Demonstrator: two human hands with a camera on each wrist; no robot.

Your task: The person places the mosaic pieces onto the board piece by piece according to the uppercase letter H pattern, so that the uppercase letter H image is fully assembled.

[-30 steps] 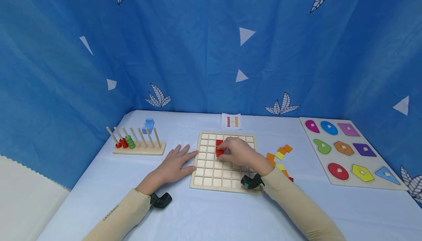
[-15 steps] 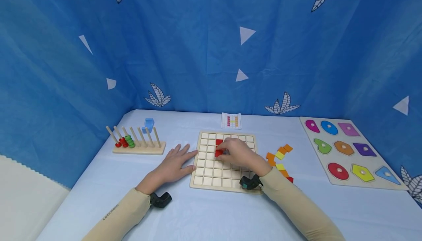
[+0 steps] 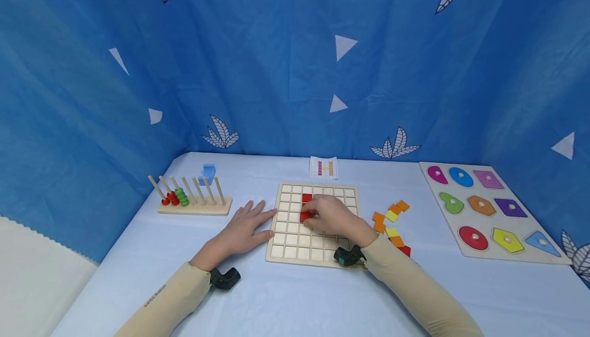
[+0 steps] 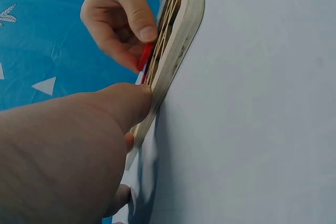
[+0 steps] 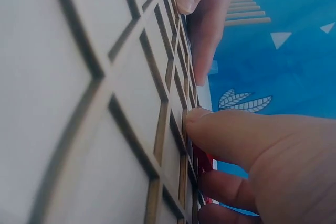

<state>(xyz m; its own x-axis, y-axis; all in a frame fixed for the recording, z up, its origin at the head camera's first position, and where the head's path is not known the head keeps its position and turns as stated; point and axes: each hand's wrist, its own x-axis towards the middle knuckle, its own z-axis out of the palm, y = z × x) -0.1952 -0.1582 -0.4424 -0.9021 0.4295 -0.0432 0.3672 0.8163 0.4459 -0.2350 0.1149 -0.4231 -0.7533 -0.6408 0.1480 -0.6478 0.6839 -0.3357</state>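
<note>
My right hand [image 3: 334, 215] is over the wooden grid board [image 3: 291, 240], thumb and fingers pinching a small red square tile [image 4: 144, 57]. In the left wrist view that tile stands tilted at the grid. Another red tile [image 3: 307, 197] lies in the same column, farther back; the right fingers partly cover this area. My left hand [image 3: 248, 230] lies with spread fingers at the board's left edge, its thumb and index fingertip touching the frame. In the right wrist view the right thumb [image 5: 220, 129] is close over the grid and hides much of the red.
Loose orange, yellow and red tiles [image 3: 392, 217] lie right of the board, near the right sleeve. A pattern card [image 3: 323, 168] is behind it. To the left stand a peg rack [image 3: 195, 208] with beads and a blue block [image 3: 209, 172]. A shape puzzle [image 3: 493, 211] lies far right.
The right hand and the red tile in its fingers have shifted slightly toward the front and left over the grid. The left hand has stayed in place.
</note>
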